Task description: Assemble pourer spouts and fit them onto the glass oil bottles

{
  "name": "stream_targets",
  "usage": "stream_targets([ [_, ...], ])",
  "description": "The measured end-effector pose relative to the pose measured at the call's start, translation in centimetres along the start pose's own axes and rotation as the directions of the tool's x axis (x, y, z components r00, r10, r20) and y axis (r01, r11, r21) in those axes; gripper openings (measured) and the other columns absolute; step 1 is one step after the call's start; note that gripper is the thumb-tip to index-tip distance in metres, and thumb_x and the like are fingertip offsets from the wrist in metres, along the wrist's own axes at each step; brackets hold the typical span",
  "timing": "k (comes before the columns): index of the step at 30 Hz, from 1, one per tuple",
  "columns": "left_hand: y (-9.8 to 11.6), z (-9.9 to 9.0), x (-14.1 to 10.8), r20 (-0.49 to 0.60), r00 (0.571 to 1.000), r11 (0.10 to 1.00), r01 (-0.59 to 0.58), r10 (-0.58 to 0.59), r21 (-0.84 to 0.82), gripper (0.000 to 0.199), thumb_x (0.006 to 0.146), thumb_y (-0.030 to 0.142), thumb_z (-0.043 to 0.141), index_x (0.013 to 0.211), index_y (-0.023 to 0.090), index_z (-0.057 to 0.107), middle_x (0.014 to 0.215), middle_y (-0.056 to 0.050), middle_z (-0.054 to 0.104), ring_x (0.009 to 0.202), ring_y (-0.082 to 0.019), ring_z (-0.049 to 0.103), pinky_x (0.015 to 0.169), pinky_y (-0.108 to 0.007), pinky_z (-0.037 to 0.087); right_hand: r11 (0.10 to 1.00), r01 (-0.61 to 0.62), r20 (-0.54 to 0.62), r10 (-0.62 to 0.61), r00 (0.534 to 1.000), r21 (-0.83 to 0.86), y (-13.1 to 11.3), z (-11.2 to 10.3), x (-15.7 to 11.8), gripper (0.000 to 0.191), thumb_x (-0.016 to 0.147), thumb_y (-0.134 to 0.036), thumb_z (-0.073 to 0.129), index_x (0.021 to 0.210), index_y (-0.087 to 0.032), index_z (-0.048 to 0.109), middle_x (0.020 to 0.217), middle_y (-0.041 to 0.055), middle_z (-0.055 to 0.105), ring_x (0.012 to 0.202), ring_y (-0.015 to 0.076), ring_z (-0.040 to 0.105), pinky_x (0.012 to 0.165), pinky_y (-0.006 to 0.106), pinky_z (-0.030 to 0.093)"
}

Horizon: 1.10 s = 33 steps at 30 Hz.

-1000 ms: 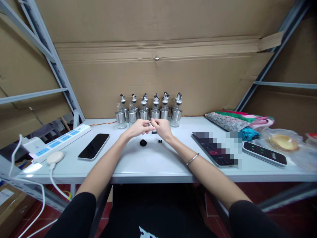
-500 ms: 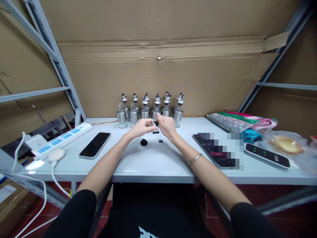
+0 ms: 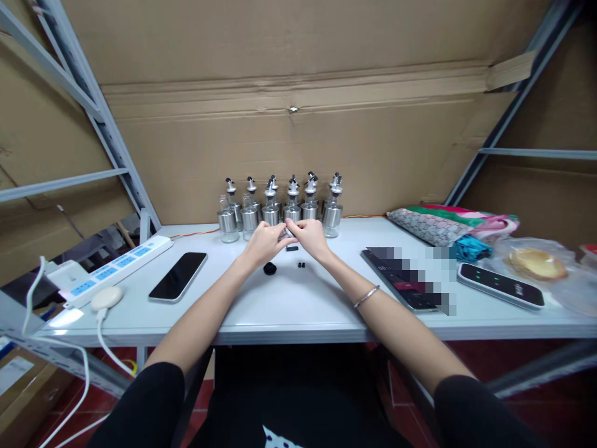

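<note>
My left hand (image 3: pixel 263 243) and my right hand (image 3: pixel 311 237) meet above the middle of the table, fingertips touching. Both are closed in a pinch, and whatever they hold is hidden behind the fingers. Just below them lies a small flat black piece (image 3: pixel 291 248). Nearer to me are a round black cap-like part (image 3: pixel 269 268) and two tiny black pieces (image 3: pixel 301 265). Behind my hands stand several glass bottles with steel sleeves, most topped with pour spouts (image 3: pixel 337 182). Two front-left bottles, the outer bottle (image 3: pixel 228 222) and the inner bottle (image 3: pixel 250 220), have bare necks.
To the left lie a dark-screened phone (image 3: pixel 179 277), a power strip (image 3: pixel 116 267) and a white round charger (image 3: pixel 107 298). On the right are another phone (image 3: pixel 396 280), a white-edged device (image 3: pixel 501 286), a patterned cloth bag (image 3: pixel 429 227) and wrapped food (image 3: pixel 536 264). Cardboard (image 3: pixel 298 149) backs the table.
My hands have come together, and the small black-and-silver part that showed between them is now covered by my fingers. The view has shifted slightly; the loose black pieces stay put.
</note>
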State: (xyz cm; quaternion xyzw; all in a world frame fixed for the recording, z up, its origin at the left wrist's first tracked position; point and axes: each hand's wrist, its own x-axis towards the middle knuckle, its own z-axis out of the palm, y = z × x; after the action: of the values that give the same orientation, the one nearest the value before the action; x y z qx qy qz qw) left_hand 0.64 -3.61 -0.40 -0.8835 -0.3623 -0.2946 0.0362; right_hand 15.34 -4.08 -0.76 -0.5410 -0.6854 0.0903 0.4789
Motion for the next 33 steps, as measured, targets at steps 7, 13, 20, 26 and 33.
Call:
stream_targets([
  [7,-0.2,-0.5,-0.1,0.191,0.968,0.810,0.240,-0.161,-0.536,0.040,0.076,0.053,0.055,0.061,0.016,0.047,0.053,0.004,0.047,0.052,-0.010,0.043,0.054,-0.023,0.032,0.990,0.016,0.118,-0.032,0.992,0.138,0.1,0.2,0.2,0.048,0.078,-0.048,0.041,0.043,-0.020,0.023,0.044,-0.0042,0.020,0.046,0.0072,0.021,0.046,0.026,0.017],
  [13,0.5,-0.9,0.1,0.242,0.958,0.531,0.288,-0.156,-0.797,0.044,0.066,0.056,0.064,0.064,0.015,0.048,0.054,0.005,0.041,0.048,-0.005,0.033,0.045,-0.021,0.024,0.967,0.179,-0.026,-0.178,0.984,0.182,-0.1,0.0,-0.1,0.054,0.081,-0.059,0.032,0.043,-0.020,0.026,0.044,-0.0034,0.023,0.045,0.0070,0.023,0.046,0.026,0.019],
  [20,0.8,-1.1,0.0,0.393,0.919,0.146,0.384,0.036,-0.912,0.051,0.072,0.057,0.062,0.051,0.018,0.038,0.043,0.010,0.021,0.039,-0.004,0.022,0.053,-0.026,0.039,0.924,0.358,-0.077,-0.350,0.933,0.137,-0.7,-0.4,-0.9,0.051,0.090,-0.051,0.026,0.050,-0.020,0.036,0.042,-0.0018,0.041,0.042,0.0089,0.037,0.048,0.024,0.029],
  [26,1.0,-1.0,0.0,0.570,0.818,0.059,0.567,0.083,-0.822,0.054,0.088,0.058,0.035,0.060,0.015,0.051,0.047,0.006,0.033,0.038,-0.006,0.029,0.058,-0.032,0.047,0.881,0.471,-0.124,-0.473,0.872,-0.051,-0.4,-0.9,-0.8,0.047,0.091,-0.051,0.019,0.055,-0.022,0.031,0.052,0.0014,0.042,0.054,0.0138,0.041,0.060,0.028,0.035],
  [33,0.6,-0.1,-0.3,0.043,0.989,0.847,0.143,-0.141,-0.512,0.038,0.080,0.038,0.059,0.110,0.016,0.050,0.088,-0.005,0.063,0.063,-0.014,0.059,0.067,-0.029,0.047,0.971,0.207,0.097,-0.219,0.971,0.116,0.8,-1.2,0.5,0.044,0.088,-0.054,0.033,0.061,-0.020,0.039,0.056,-0.0039,0.040,0.055,0.0112,0.038,0.056,0.024,0.030],
])
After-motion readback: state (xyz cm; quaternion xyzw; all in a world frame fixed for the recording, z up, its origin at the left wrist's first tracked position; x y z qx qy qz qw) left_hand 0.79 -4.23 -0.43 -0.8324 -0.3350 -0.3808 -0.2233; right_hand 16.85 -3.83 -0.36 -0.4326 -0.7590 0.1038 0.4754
